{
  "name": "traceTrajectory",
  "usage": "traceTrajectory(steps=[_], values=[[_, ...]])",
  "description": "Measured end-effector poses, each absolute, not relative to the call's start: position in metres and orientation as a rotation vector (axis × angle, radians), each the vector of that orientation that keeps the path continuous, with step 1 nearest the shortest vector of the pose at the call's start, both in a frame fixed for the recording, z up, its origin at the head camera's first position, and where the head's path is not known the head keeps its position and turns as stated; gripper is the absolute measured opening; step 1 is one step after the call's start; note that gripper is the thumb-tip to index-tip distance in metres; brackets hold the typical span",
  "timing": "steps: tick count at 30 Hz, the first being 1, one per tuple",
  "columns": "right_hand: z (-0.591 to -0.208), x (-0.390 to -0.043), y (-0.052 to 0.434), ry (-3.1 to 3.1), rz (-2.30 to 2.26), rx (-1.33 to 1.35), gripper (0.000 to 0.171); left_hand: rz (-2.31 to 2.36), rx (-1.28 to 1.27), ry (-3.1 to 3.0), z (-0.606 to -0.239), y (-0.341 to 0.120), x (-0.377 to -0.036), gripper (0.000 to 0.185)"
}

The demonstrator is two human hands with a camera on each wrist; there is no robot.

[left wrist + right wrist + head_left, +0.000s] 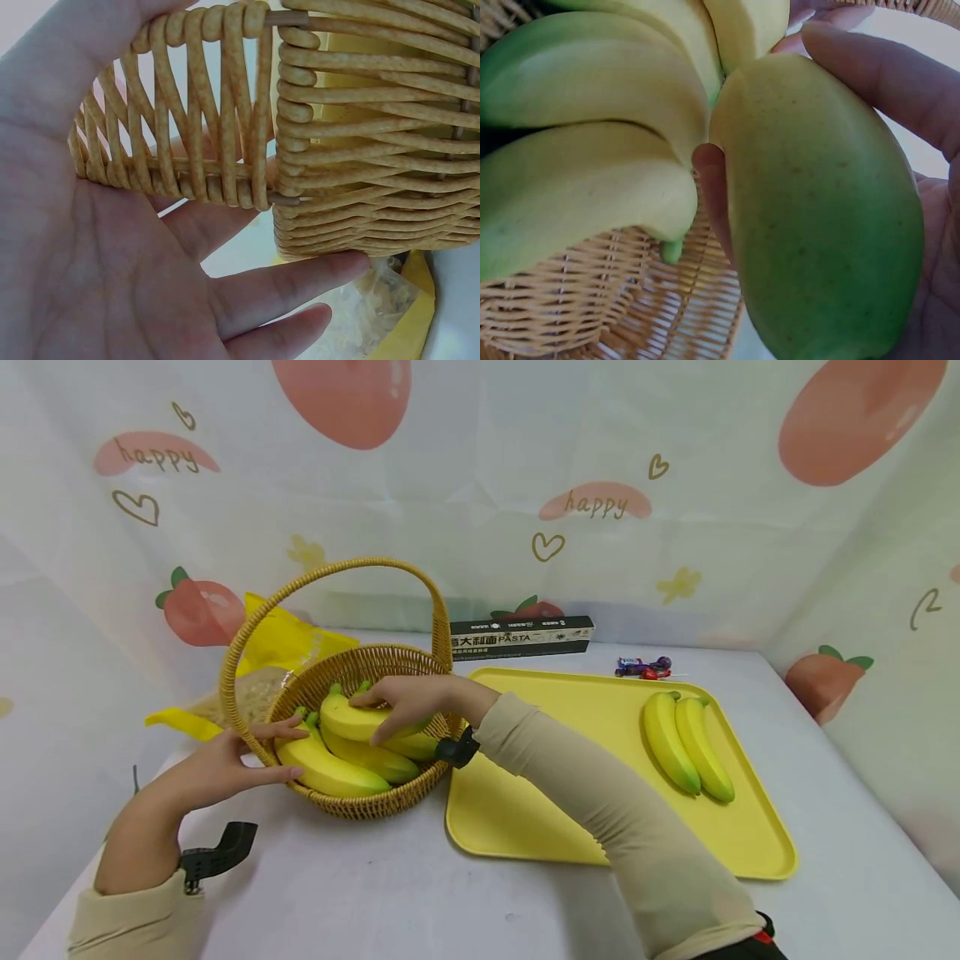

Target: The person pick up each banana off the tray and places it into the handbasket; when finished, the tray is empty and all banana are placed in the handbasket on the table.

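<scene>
My right hand (408, 697) grips a yellow banana (817, 210) with a green end, thumb and fingers on either side of it. It is over the wicker basket (375, 806), where several more bananas (592, 71) lie. At the basket's left side, my left hand (225, 764) straddles the foot of the woven handle (202, 112). Its fingers are extended, some passing behind the handle and one lying along the basket wall in the left wrist view. In the head view, its thumb and forefinger reach over the rim onto the leftmost banana (330, 768).
A yellow tray (540, 810) sits right of the basket, with two bananas (684, 747) on its right part. Behind are a black pasta box (521, 637) and wrapped candies (643, 667). A yellow bag (288, 639) with a clear part stands behind the basket's left side.
</scene>
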State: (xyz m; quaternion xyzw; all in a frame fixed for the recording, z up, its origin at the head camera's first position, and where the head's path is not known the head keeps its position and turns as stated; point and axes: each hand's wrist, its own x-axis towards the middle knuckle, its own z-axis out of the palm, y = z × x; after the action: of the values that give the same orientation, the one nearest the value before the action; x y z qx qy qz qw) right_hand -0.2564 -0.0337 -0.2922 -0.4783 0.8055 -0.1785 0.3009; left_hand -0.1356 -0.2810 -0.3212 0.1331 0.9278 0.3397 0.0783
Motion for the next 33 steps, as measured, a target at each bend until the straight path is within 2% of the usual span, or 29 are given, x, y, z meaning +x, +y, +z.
traceTrajectory(steps=[20,33], values=[[-0.297,-0.251,-0.057,2.02,-0.476,-1.123,0.065,1.024,0.343,2.741,-0.32,-0.283,-0.134,0.053],[-0.291,-0.248,-0.029,1.992,-0.681,-1.179,0.063,1.044,0.347,2.736,-0.321,-0.281,-0.135,0.053]])
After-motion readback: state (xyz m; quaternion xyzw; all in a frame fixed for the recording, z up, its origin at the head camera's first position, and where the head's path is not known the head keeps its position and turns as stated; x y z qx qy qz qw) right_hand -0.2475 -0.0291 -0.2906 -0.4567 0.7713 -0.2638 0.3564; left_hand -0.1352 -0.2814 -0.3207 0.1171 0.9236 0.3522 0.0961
